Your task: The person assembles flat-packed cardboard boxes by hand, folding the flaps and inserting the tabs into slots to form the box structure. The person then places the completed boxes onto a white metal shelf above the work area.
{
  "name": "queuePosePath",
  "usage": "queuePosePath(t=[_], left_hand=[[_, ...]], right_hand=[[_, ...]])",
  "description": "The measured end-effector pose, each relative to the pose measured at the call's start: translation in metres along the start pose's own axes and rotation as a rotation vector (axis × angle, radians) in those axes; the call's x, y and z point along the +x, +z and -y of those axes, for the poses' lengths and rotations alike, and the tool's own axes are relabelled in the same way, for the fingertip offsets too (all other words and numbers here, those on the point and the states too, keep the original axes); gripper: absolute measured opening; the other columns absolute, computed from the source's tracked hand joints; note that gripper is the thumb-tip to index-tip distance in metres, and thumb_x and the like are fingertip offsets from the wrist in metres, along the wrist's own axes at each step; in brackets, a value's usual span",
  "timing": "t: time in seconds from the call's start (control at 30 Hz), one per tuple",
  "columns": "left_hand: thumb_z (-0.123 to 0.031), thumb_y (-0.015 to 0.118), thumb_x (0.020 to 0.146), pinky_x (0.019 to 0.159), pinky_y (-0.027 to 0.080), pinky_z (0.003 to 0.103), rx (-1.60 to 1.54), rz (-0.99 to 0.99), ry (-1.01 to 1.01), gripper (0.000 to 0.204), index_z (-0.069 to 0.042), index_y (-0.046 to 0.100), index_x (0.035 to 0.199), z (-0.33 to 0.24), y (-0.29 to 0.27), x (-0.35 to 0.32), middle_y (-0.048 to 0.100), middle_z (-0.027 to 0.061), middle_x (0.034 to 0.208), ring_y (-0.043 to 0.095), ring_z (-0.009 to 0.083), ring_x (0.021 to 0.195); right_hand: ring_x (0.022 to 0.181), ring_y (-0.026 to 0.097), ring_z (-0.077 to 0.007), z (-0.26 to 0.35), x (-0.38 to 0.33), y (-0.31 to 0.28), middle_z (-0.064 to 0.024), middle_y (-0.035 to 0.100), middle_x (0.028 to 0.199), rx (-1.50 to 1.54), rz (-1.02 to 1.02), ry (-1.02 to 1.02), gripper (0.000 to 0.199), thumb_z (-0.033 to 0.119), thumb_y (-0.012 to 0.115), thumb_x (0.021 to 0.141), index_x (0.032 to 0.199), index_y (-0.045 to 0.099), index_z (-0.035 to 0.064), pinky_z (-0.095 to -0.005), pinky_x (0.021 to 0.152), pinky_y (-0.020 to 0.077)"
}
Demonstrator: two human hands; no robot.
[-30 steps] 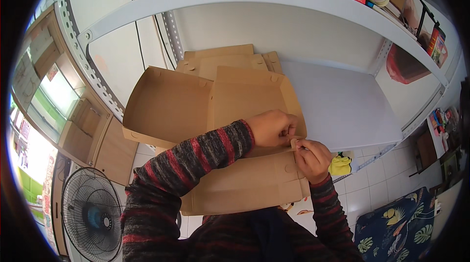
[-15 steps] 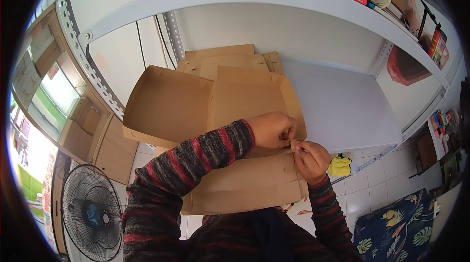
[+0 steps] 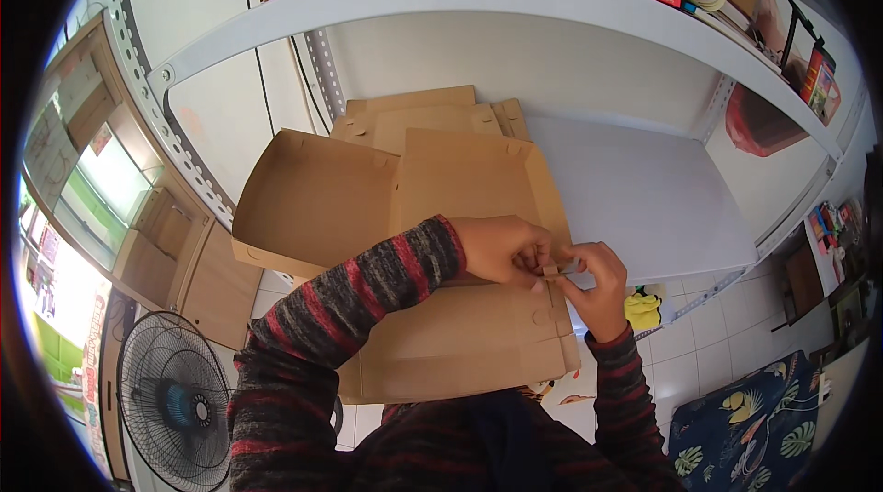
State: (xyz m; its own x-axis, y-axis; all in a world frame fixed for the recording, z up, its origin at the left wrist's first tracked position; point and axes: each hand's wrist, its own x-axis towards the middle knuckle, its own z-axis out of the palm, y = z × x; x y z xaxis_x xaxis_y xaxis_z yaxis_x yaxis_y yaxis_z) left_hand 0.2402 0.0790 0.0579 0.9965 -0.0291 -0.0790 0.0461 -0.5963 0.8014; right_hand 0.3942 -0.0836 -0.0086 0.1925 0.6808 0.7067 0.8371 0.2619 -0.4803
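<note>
A flat brown cardboard box point(image 3: 460, 262), matte and creased, lies under both hands. Left hand point(image 3: 501, 251) and right hand point(image 3: 598, 285) pinch closed on its small side tab point(image 3: 550, 269) between their fingertips.

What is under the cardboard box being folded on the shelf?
Under the cardboard box lies the white shelf board; behind it sits a stack of flat cardboard blanks. The left hand and right hand pinch its right flap. Whatever lies directly beneath the box is covered.
</note>
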Motion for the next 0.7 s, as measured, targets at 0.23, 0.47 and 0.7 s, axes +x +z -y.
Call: queuePosePath(t=[0.23, 0.47, 0.7], left_hand=[[-0.005, 0.069, 0.084, 0.091, 0.054, 0.035, 0.09, -0.013, 0.033, 0.028, 0.003, 0.058, 0.109, 0.002, 0.002, -0.007, 0.071, 0.0179, 0.104, 0.07, 0.0262, 0.1], [-0.005, 0.068, 0.086, 0.093, 0.053, 0.038, 0.148, 0.005, -0.001, 0.029, 0.001, 0.058, 0.112, -0.003, 0.002, -0.01, 0.07, 0.0191, 0.11, 0.068, 0.0293, 0.104], [-0.011, 0.069, 0.085, 0.092, 0.052, 0.04, 0.127, -0.039, 0.095, 0.038, -0.002, 0.059, 0.121, -0.005, -0.003, -0.028, 0.071, 0.0189, 0.106, 0.068, 0.0333, 0.101]], right_hand=[[0.067, 0.06, -0.0205, -0.007, 0.007, -0.002, -0.0079, 0.064, 0.076, 0.157, 0.136, 0.03, 0.022, 0.006, 0.084, 0.066, 0.077, 0.066, 0.0008, -0.0306, 0.059, 0.0485], [0.066, 0.056, -0.0228, -0.01, 0.006, 0.0, -0.0059, 0.064, 0.073, 0.082, 0.12, -0.034, 0.017, 0.006, 0.083, 0.068, 0.075, 0.067, 0.0017, -0.0325, 0.06, 0.0454], [0.078, 0.053, -0.0241, 0.001, 0.015, -0.002, -0.0038, 0.065, 0.075, 0.001, 0.109, -0.078, 0.011, 0.008, 0.078, 0.073, 0.08, 0.071, 0.0039, -0.0344, 0.067, 0.0446]])
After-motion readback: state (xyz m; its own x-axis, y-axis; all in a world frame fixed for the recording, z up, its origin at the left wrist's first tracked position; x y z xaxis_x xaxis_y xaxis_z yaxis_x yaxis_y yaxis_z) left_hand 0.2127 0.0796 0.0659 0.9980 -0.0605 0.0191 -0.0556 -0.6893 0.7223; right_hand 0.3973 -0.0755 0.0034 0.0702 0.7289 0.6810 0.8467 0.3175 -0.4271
